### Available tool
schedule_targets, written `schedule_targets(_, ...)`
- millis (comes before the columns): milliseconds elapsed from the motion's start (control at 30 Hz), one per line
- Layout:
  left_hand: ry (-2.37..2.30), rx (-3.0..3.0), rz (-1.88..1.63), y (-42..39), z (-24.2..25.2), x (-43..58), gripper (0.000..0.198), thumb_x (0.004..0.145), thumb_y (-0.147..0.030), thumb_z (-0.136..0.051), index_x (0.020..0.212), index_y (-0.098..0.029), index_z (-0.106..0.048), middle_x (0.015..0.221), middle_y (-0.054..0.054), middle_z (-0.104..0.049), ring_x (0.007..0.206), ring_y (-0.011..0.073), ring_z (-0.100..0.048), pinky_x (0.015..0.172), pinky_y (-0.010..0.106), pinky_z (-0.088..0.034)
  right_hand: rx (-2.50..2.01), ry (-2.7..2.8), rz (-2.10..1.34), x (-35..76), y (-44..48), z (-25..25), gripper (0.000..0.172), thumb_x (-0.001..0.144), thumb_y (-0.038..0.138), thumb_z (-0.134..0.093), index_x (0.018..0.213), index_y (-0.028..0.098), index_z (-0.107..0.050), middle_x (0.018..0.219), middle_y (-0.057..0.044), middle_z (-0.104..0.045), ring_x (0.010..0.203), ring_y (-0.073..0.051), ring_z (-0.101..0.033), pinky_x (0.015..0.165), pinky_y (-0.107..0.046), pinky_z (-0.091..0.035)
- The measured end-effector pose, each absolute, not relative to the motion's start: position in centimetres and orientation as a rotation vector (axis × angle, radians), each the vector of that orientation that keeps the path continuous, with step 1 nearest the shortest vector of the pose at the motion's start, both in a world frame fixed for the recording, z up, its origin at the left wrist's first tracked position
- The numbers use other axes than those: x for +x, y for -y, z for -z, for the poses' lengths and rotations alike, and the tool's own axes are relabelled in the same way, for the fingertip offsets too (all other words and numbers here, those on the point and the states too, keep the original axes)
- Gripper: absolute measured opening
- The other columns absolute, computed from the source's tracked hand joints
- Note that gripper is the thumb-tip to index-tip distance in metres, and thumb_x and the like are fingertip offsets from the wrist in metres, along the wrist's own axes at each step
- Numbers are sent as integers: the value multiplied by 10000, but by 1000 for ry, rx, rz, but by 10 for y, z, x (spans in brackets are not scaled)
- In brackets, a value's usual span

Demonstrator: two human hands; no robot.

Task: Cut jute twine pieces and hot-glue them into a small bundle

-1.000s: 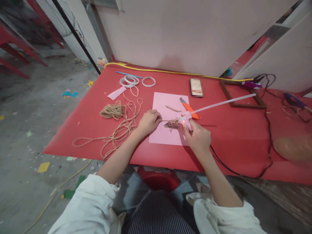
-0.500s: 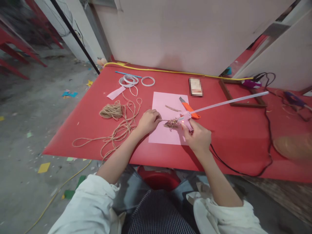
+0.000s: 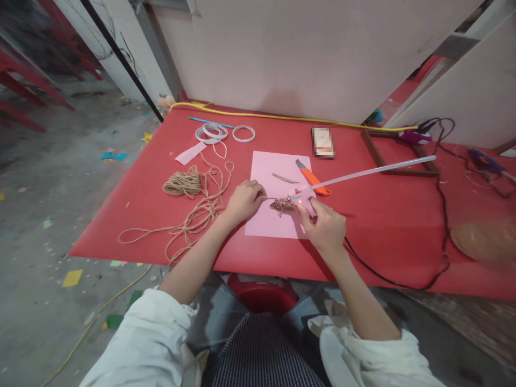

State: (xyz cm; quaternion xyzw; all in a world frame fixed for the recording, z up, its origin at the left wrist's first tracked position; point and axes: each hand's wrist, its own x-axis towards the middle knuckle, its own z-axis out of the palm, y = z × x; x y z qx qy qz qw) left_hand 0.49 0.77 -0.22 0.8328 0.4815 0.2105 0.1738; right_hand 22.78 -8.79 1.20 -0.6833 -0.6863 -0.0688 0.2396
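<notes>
My right hand (image 3: 325,226) is closed round the grip of a pink glue gun (image 3: 304,198), whose orange light is lit. A long clear glue stick (image 3: 374,171) sticks out of its back, slanting up to the right. The nozzle end reaches a small, tangled brown craft piece (image 3: 281,205) over a pink sheet of paper (image 3: 264,226). My left hand (image 3: 245,201), fingers pinched, grips a thin strand of twine (image 3: 270,198) that runs to this piece; the fingertips are partly hidden. Beyond the gun lie an orange utility knife (image 3: 312,178) and a short brown stick (image 3: 285,178).
A twine bundle (image 3: 183,183) with loose loops lies on the red table (image 3: 133,204) at left. Behind it are white tape rolls (image 3: 212,133), a blue stick (image 3: 209,122) and a pink paper strip (image 3: 191,153). A brown frame (image 3: 371,148) and black cord (image 3: 445,226) are at right.
The glue gun and my right hand have shifted slightly left, and the glue stick's far end has dipped a little. My left hand keeps its pinch on the twine.
</notes>
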Motion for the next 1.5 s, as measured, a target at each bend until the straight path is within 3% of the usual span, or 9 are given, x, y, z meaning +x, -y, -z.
schedule_targets(433,-1367,2373,-599,-8,2,5,84,896,-229,-680,837,-173,-701,909,74,-709,902,227,-635,853,363,-480,-1905,1859,131,242,93,-18,513,999,536,-414,1079,134,-723,808,-128,-736,735,-234,-655,618,-290,-322)
schedule_targets(600,-1360,2374,-593,-9,1,5,76,896,-212,-673,836,-172,-698,904,69,-712,887,221,-639,848,359,-483,-1956,1826,-182,260,95,-24,442,978,533,-426,1039,159,-652,759,-89,-694,665,-226,-617,604,-288,-324)
schedule_targets(733,-1354,2378,-594,-9,2,5,77,898,-218,-673,842,-172,-700,912,73,-711,893,223,-640,851,362,-484,-1884,1753,-582,276,92,-24,358,953,505,-474,1093,190,-568,930,-101,-724,784,-242,-655,652,-298,-412)
schedule_targets(833,-1350,2372,-604,-9,3,4,78,898,-217,-670,840,-175,-702,913,73,-711,896,223,-638,853,363,-483,-1739,1723,-707,283,88,-24,394,884,523,-590,1117,208,-545,1105,-115,-718,946,-253,-668,743,-321,-465)
schedule_targets(967,-1359,2371,-605,-9,3,4,80,897,-221,-669,837,-180,-702,910,71,-708,892,223,-633,845,360,-482,-1896,1709,-583,281,86,-29,463,719,576,-734,950,205,-580,909,-75,-710,781,-242,-636,651,-308,-434)
schedule_targets(1100,-1360,2380,-599,-9,3,4,80,896,-218,-667,837,-178,-703,909,70,-709,891,223,-631,841,358,-480,-2008,1719,-425,274,87,-36,414,749,574,-691,901,198,-607,734,-38,-653,617,-199,-560,566,-281,-364)
schedule_targets(1500,-1364,2397,-603,-9,4,4,92,907,-232,-656,847,-182,-705,921,70,-715,905,227,-633,852,364,-481,-2185,1908,-141,252,78,-29,362,846,364,-606,1129,139,-586,813,-117,-721,689,-263,-644,587,-304,-325)
